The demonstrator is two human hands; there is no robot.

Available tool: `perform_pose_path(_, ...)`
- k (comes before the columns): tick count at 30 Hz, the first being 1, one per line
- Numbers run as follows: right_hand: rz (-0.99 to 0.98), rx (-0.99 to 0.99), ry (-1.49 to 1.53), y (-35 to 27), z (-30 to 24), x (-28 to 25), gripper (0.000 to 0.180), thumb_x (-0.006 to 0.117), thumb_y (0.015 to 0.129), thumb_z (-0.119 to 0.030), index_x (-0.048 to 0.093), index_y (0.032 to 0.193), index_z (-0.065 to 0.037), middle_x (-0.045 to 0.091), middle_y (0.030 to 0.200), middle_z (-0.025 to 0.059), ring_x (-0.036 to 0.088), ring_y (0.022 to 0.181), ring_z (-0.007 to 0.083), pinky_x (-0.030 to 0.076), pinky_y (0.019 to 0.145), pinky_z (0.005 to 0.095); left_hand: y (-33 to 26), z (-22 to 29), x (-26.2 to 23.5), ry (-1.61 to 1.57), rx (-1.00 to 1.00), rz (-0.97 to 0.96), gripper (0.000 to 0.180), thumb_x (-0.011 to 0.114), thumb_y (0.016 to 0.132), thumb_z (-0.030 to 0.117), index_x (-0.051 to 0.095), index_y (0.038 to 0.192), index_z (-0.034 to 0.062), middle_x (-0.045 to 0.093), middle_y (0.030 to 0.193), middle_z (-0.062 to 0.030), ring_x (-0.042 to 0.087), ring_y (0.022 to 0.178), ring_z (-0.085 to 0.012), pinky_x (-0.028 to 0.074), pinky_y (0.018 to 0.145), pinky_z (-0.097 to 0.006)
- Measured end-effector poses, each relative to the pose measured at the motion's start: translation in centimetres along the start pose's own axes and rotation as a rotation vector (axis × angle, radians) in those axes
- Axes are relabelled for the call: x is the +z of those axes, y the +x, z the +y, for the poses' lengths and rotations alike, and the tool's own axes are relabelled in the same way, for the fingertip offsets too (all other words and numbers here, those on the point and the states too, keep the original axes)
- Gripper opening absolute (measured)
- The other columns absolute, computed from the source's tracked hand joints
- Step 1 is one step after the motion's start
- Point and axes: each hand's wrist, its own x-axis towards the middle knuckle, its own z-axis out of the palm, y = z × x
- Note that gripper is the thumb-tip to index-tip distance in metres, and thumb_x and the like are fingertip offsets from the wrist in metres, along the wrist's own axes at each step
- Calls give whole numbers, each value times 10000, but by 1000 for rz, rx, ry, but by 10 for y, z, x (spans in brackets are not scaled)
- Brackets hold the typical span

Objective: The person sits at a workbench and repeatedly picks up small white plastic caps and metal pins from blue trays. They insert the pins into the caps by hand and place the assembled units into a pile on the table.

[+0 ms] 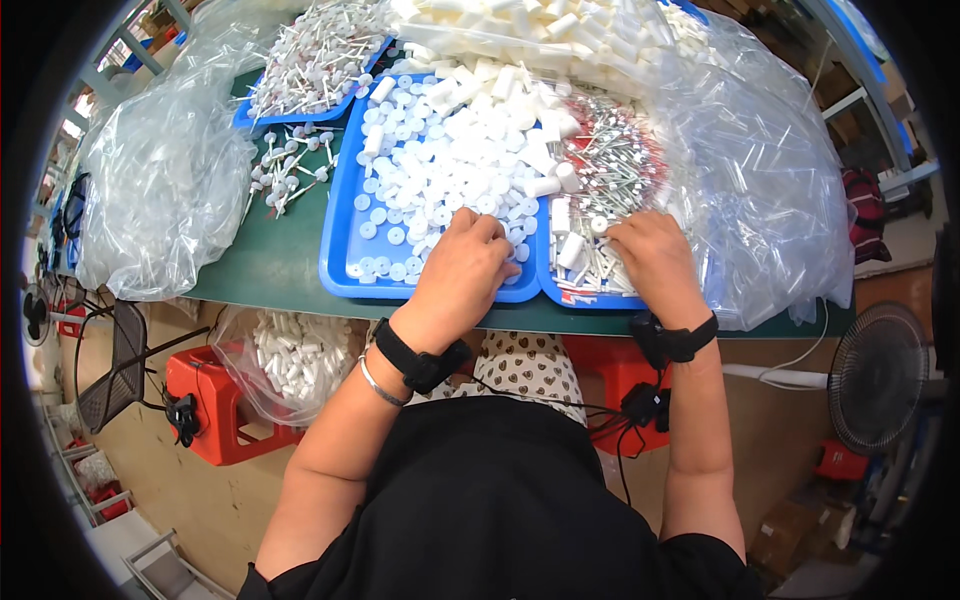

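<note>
My left hand point(466, 262) is over the near right part of a blue tray point(342, 240), its fingers curled down among small translucent white discs point(440, 180). What it pinches, if anything, is hidden by the fingers. My right hand point(655, 262) is bent over a second blue tray point(610, 300) of thin metal pins point(612, 150), thumb and fingers drawn together. A small white round piece point(599, 225) shows beside its fingertips; whether they grip it I cannot tell. White cylinders point(570, 250) lie among the pins near that hand.
Finished-looking pins with round heads fill a tray point(310, 60) at the far left, and several lie loose point(285, 175) on the green table point(270, 255). Clear plastic bags point(165, 190) flank both sides. A bag of white cylinders point(300, 355) rests below the edge by a red stool point(205, 410).
</note>
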Motion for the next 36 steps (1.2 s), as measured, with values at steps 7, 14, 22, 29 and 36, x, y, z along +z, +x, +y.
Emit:
perform_pose_path(7,207,329,452,-5,-2,-10,129,704,856,-66,725,973,-15,714,897,92,671,753,183,517,676,294,-2,-3,-3,-118,-21,130,153,731,794,82,688,925,17,642,959,-83,560,905,-285,493,764,-357)
perform_pose_path(14,284,665,892,-7,5,-7,143,663,918,-74,701,992,42,714,972,75,653,770,95,518,696,264,3,16,-10,-1250,-668,28,244,597,970,138,637,1159,-10,680,1061,-119,658,853,-159,538,764,-252)
perform_pose_path(22,292,619,1340,-5,-20,-26,148,577,959,-86,649,1035,19,699,980,112,653,781,121,466,710,236,-3,31,3,-1978,-791,-57,332,584,966,100,550,1254,-62,625,1206,-167,644,1003,-188,542,896,-270)
perform_pose_path(29,169,584,1398,-8,-46,-18,124,582,962,-84,642,1022,7,705,971,116,663,786,128,484,718,254,-6,37,9,-2129,-762,-110,384,588,982,145,518,1294,-67,633,1135,-144,640,965,-157,552,851,-246)
perform_pose_path(36,190,612,1331,-10,-46,-14,128,584,968,-99,640,1012,7,708,951,102,672,782,125,483,717,248,-8,35,10,-2190,-759,-101,386,575,988,140,506,1304,-71,632,1132,-143,640,956,-157,558,836,-245)
